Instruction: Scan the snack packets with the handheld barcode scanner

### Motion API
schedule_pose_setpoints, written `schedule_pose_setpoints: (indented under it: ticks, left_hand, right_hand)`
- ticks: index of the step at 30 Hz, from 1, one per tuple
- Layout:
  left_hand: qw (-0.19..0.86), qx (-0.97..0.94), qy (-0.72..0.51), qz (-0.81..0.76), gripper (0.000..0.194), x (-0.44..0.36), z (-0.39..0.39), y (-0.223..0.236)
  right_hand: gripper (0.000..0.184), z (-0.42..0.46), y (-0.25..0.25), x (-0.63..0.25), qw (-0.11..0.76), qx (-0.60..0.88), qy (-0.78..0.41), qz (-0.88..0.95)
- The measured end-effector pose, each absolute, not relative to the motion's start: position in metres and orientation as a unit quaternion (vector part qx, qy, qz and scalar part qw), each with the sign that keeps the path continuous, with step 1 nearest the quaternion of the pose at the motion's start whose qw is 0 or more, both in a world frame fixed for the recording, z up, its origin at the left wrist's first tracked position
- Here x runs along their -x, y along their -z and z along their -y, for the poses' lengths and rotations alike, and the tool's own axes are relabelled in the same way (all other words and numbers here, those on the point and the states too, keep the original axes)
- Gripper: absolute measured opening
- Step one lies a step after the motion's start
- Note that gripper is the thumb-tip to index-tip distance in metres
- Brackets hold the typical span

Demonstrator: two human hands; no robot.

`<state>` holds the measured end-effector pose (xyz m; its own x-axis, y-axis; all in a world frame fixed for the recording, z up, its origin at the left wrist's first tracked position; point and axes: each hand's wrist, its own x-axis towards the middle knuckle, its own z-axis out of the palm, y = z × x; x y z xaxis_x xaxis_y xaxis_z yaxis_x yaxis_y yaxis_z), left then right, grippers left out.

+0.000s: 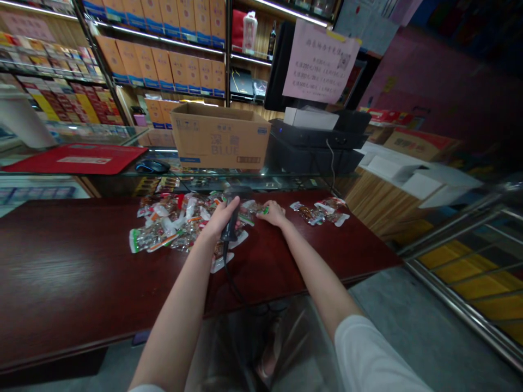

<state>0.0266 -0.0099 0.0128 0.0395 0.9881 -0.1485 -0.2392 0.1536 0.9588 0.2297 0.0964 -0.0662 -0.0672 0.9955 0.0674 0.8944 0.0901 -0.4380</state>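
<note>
My left hand [220, 220] is wrapped round a dark handheld barcode scanner [230, 228], whose cord runs down toward the table's near edge. Just right of it, my right hand [274, 213] has its fingers closed on a small clear snack packet [254, 207] with a green end. A loose heap of similar snack packets [175, 223], with white, green and red ends, lies beneath and left of the scanner. Further right is a smaller group of snack packets [318, 211], apart from both hands.
The packets rest on a dark red wooden table [81, 261]. Behind it a glass counter bears an open cardboard box [223, 139], a computer mouse [152, 166], a red mat [77, 158] and a monitor [280, 71] with a paper sign. A metal railing [457, 305] stands at right.
</note>
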Motion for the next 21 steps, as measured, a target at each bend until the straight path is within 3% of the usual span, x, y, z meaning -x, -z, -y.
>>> schedule_pose_setpoints:
  ticks: [4,7,9,13,21]
  left_hand:
    - [0.613,-0.408,-0.496,-0.460,0.039,-0.032,0.014,-0.017]
    - [0.629,-0.412,-0.490,-0.441,0.040,-0.038,0.016,-0.016]
    - [0.642,-0.419,-0.487,-0.419,0.043,-0.044,0.017,-0.013]
    - [0.663,-0.416,-0.479,-0.397,0.049,-0.064,0.021,-0.005]
    - [0.675,-0.452,-0.456,-0.362,0.049,-0.092,0.026,0.019]
  right_hand:
    - [0.045,-0.095,0.072,-0.256,0.363,0.639,-0.228,0.639]
    - [0.046,-0.088,0.075,-0.279,0.524,0.525,-0.406,0.534]
    - [0.046,-0.079,0.074,-0.292,0.580,0.432,-0.512,0.463]
    - [0.041,-0.061,0.067,-0.305,0.618,0.336,-0.595,0.390]
    - [0.029,-0.057,0.057,-0.293,0.620,0.289,-0.664,0.301]
